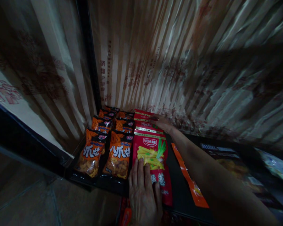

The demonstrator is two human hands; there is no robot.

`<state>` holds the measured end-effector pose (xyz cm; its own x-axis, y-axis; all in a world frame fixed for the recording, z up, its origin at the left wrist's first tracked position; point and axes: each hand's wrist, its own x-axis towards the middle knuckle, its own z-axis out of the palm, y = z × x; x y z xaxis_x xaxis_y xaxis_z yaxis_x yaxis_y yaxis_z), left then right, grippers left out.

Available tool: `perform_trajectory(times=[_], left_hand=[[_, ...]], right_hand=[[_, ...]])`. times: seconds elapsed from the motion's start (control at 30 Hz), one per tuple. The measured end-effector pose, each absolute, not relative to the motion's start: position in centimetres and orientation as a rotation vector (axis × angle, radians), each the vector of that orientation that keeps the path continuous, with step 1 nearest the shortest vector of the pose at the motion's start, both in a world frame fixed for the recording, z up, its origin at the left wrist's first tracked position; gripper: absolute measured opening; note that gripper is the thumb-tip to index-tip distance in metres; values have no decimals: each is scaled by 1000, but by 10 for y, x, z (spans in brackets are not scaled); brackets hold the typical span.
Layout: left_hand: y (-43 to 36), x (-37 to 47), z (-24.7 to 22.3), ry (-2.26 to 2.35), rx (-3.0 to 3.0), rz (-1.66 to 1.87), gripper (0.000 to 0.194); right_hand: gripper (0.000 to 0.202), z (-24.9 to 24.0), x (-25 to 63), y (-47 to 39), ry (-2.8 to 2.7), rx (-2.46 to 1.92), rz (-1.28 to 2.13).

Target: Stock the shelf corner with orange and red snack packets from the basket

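Observation:
My left hand [145,193] lies with its fingers stretched out over the lower left of the front red snack bag [163,185], which shows yellow sticks and a green onion. Behind that bag, more red snack bags [141,113] of the same look stand in a row towards the back. Reaching across from the right, my right hand [162,123] rests at the right edge of the rear red bags, fingers extended over their tops; the undersides of its fingers are hidden. Directly left of the red row are black-and-orange snack bags [119,153] in two columns.
A black shelf [176,188] carries the bags. A narrow orange packet [191,179] lies right of the red row, under my forearm. Further right are a dark snack bag [233,166] and a pale blue one [274,163]. Pleated printed sheeting [136,62] hangs behind.

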<state>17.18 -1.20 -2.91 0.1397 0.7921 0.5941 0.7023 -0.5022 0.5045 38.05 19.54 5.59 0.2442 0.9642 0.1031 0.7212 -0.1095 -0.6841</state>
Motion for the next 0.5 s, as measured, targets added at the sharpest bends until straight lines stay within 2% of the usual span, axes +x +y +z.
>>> perform_trajectory(times=[0.13, 0.23, 0.4, 0.5], left_hand=[[-12, 170, -28, 1489, 2308, 1294, 44], [-14, 168, -28, 1481, 2331, 1254, 47], [-16, 166, -29, 1444, 2354, 1199, 58], [-15, 166, -29, 1431, 2368, 1199, 60]], right_hand=[[27, 63, 371, 179, -1628, -1813, 201], [25, 66, 359, 163, -1896, -1658, 24], [34, 63, 343, 154, -2187, -1617, 110], [30, 59, 339, 159, -2205, -1705, 87]])
